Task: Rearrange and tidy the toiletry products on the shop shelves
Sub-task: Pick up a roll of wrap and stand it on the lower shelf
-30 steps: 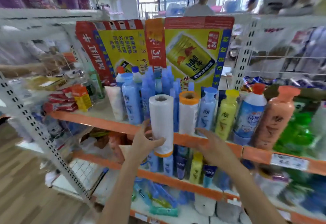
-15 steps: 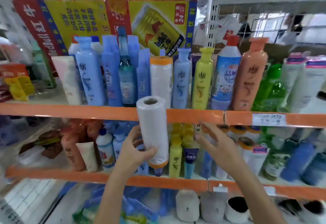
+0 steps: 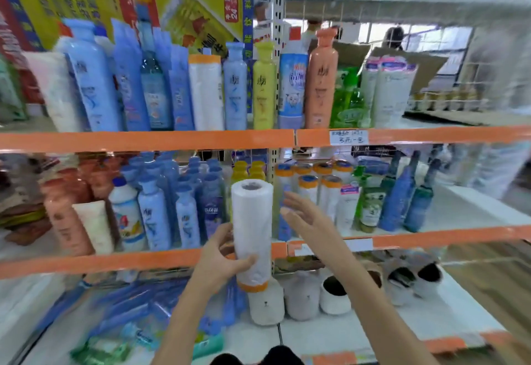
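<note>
toiletry bottles (image 3: 155, 218) on orange-edged shelves (image 3: 143, 140)

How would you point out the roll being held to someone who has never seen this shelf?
Find the middle orange shelf edge. In front of it, near the centre, the left hand grips an upright white roll. Unlike the similar rolls standing on the shelf with orange ends up, this one is off the shelf, orange end down.
</note>
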